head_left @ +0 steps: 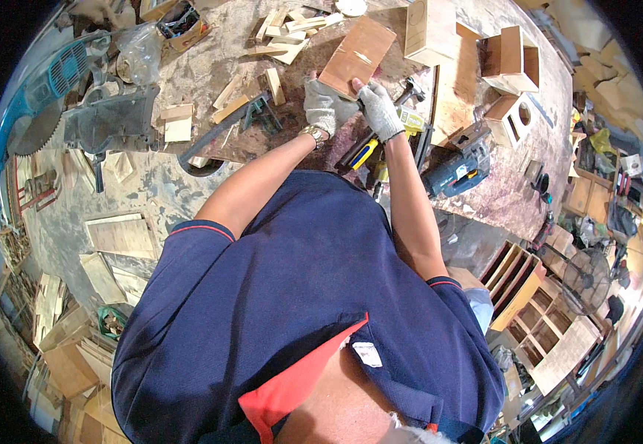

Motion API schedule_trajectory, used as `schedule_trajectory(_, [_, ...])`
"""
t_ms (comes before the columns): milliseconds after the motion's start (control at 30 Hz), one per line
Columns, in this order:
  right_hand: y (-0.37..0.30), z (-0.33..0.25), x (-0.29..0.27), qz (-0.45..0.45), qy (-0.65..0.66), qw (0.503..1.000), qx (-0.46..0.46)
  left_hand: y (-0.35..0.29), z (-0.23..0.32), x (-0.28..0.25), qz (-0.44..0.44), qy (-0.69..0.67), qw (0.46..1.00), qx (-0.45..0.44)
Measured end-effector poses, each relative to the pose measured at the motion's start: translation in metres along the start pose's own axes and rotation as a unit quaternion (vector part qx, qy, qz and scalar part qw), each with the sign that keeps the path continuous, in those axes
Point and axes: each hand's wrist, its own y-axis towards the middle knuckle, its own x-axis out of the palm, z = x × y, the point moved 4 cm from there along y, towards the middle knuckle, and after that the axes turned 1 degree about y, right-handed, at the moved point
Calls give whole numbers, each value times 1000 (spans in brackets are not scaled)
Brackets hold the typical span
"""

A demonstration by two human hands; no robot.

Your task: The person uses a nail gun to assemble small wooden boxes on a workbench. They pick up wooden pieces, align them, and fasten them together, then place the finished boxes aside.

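A small rectangular brown wooden board [358,50], with a pale splintered patch on its face, is held tilted above the workbench. My right hand [381,112], in a pale work glove, grips its near edge with the bare thumb tip on top. My left hand [326,105], gloved too, closes on the near left corner, its fingers partly hidden by the board. Just beside my right hand lie a hammer [411,90] and a yellow-and-black handled tool [366,154]. A watch [314,134] sits on my left wrist.
Wood offcuts [286,33] litter the bench [218,81]. Small wooden boxes [429,33] stand at the right, near a jigsaw [458,172]. A blue power saw [44,100] with a bare toothed blade is at the far left. A fan [577,277] stands at the lower right.
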Motion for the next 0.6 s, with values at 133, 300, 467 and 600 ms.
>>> schedule_trajectory(133, [2, 8, -2, 9, 11, 999, 32, -4, -11, 11, 14, -79, 996, -37])
schedule_trajectory(300, [8, 13, -2, 1, 51, 999, 10, -5, -19, 28, 10, -149, 988, -51])
schedule_trajectory(467, [11, 15, -2, 10, 50, 999, 11, -5, -22, 29, -1, -169, 984, -56])
schedule_trajectory(600, [8, 14, -1, 14, 66, 998, 8, -10, -19, 19, 0, -278, 955, -105])
